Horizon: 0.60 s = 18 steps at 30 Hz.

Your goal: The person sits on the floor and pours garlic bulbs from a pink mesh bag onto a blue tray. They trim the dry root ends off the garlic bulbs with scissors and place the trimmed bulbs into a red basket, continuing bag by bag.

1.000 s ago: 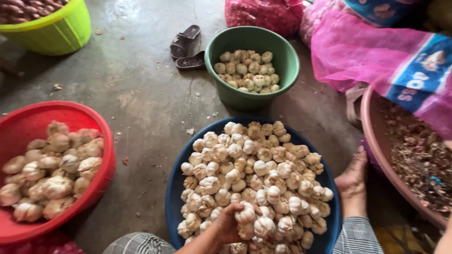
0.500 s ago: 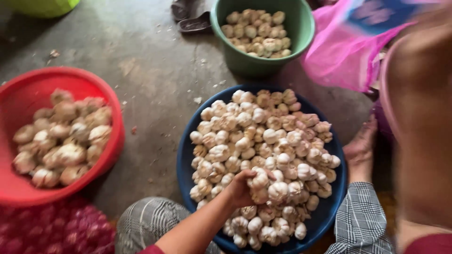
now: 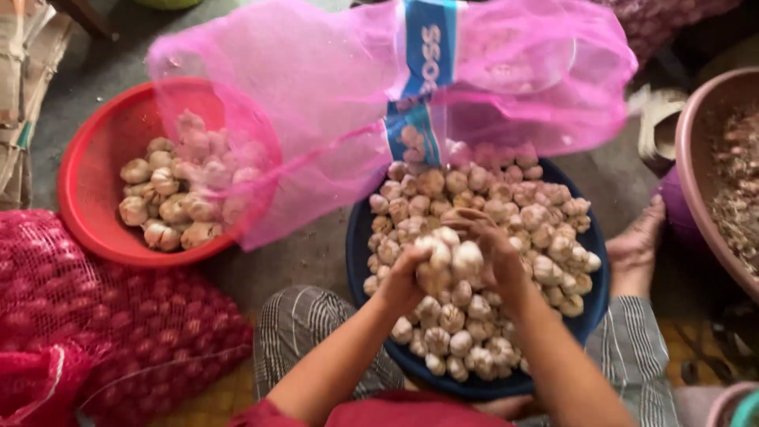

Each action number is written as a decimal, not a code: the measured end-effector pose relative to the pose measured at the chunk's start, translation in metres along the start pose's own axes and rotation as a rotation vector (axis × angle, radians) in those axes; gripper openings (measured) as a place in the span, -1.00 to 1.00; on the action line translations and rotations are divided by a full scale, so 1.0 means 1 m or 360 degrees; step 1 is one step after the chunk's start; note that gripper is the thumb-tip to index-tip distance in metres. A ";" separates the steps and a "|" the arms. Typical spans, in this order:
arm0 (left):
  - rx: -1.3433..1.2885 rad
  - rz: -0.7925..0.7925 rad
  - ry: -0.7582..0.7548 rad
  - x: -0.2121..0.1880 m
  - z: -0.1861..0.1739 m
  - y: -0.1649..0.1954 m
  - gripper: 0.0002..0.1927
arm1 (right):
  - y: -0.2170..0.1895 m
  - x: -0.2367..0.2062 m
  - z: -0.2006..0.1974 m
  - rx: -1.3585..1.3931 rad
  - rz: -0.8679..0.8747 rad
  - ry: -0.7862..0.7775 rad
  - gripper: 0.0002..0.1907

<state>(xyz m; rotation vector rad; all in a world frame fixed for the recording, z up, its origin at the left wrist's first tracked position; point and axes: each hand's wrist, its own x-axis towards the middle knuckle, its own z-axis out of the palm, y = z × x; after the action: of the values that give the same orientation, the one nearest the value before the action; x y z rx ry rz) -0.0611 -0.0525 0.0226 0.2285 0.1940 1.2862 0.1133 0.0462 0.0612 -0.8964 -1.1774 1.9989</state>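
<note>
- Both hands now over the blue basin [image 3: 594, 304]: left hand [image 3: 405, 278] and right hand [image 3: 494, 255] cupped together, closed around a clump of garlic bulbs [image 3: 449, 261] lifted just above the heap.
- Half a second ago, only one hand in the pile, pressed down among the bulbs; no second hand beside it.
- Pink net sack [image 3: 332, 119] now swept across the upper part of the view, over the far edge of the basin and the right side of the red basin [image 3: 87, 198]; earlier only at the right edge.
- Green basin of garlic, plain to see before, now gone from view behind the sack.
- Red net bag [image 3: 118, 332] at lower left now showing much more of itself than before.
- Garlic in the red basin partly veiled by the pink netting, outlines soft there.
- Fingers of both hands mostly buried among the bulbs, so exact grip hard to make out.
- Bare foot [image 3: 636, 249] at the right rim of the blue basin.
- Pinkish tub [image 3: 700, 174] at far right cut off by the frame edge, contents blurred.
- Checked trouser legs [image 3: 304, 332] under the arms, partly hidden by them.
</note>
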 end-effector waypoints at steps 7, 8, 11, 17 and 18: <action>0.2461 0.0827 0.0321 0.026 0.043 -0.040 -0.53 | 0.052 -0.062 0.014 0.1113 -0.0095 0.0203 -0.35; 0.2707 0.0842 0.0269 0.023 0.050 -0.047 -0.49 | 0.057 -0.060 0.010 0.1124 -0.0046 0.0393 -0.30; 0.3310 0.0887 0.0262 0.015 0.070 -0.053 -0.43 | 0.070 -0.052 -0.002 0.1318 -0.0125 0.0496 -0.34; 0.3182 0.0241 -0.0066 0.005 0.063 -0.041 -0.30 | 0.079 -0.063 -0.013 0.1358 -0.0344 0.0177 -0.26; 0.3017 0.0364 -0.0115 0.006 0.058 -0.040 -0.30 | 0.076 -0.065 -0.013 0.1373 -0.0333 0.0209 -0.24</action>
<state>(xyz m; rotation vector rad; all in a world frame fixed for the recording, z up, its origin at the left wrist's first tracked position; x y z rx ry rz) -0.0071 -0.0612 0.0674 1.9200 1.3208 0.9115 0.1468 -0.0295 0.0027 -0.4200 -0.2395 1.9476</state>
